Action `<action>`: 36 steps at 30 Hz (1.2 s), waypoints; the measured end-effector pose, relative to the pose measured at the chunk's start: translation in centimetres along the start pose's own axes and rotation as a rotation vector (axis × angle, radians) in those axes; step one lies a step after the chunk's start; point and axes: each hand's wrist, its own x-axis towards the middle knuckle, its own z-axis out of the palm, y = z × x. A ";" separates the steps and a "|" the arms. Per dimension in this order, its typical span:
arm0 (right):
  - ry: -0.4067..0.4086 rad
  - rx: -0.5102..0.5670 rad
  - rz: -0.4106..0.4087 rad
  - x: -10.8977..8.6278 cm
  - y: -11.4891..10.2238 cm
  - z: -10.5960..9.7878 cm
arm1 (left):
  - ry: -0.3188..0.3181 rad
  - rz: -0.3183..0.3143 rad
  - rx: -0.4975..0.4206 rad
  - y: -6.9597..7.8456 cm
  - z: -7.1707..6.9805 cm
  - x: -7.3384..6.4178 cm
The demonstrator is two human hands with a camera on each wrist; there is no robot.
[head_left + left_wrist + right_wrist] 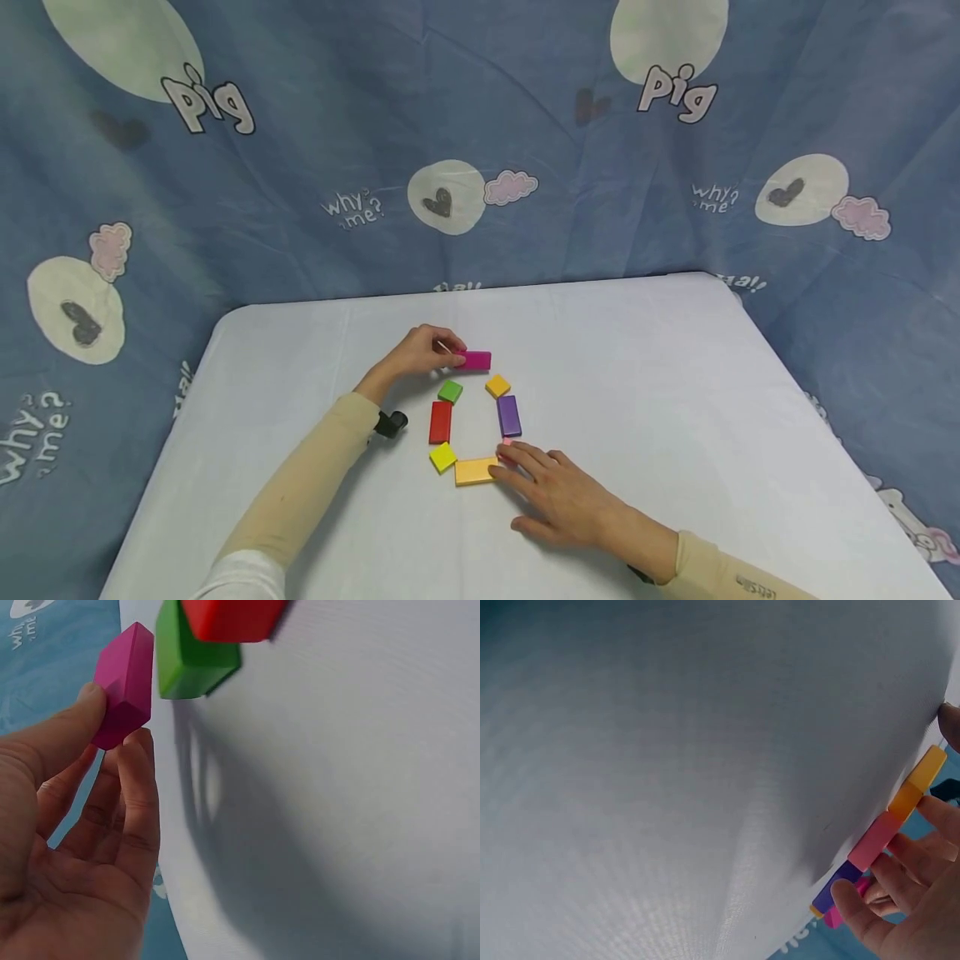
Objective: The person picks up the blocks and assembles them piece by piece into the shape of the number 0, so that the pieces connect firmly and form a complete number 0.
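My left hand (420,352) pinches a magenta rectangular block (477,361) by its left end, thumb against one face. In the left wrist view the magenta block (129,679) is tilted, beside a green block (191,656). My right hand (573,498) lies with fingers spread at the ring's lower right. Its fingertips touch or nearly touch a light orange block (475,472) and a pink block (506,446), which they mostly cover in the head view. The pink block (875,840) shows between orange and purple blocks in the right wrist view.
A rough ring of blocks lies on the white table (637,375): a green square (450,391), a red bar (440,422), a yellow square (443,457), a purple bar (508,416) and an orange-yellow square (497,385). A blue patterned cloth (525,250) hangs behind.
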 end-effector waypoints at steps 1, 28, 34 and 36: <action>0.000 0.000 -0.001 0.0 0.0 0.0 | -0.002 -0.005 0.002 -0.1 0.1 0.0; -0.027 0.022 0.010 0.0 0.0 -0.2 | -0.061 -0.009 0.121 -0.9 1.0 0.1; -0.029 0.023 0.009 0.0 0.0 -0.2 | -0.112 -0.016 0.132 -0.4 0.9 -0.1; -0.027 0.021 0.009 0.0 0.0 -0.3 | -0.126 -0.017 0.136 -0.3 0.8 -0.1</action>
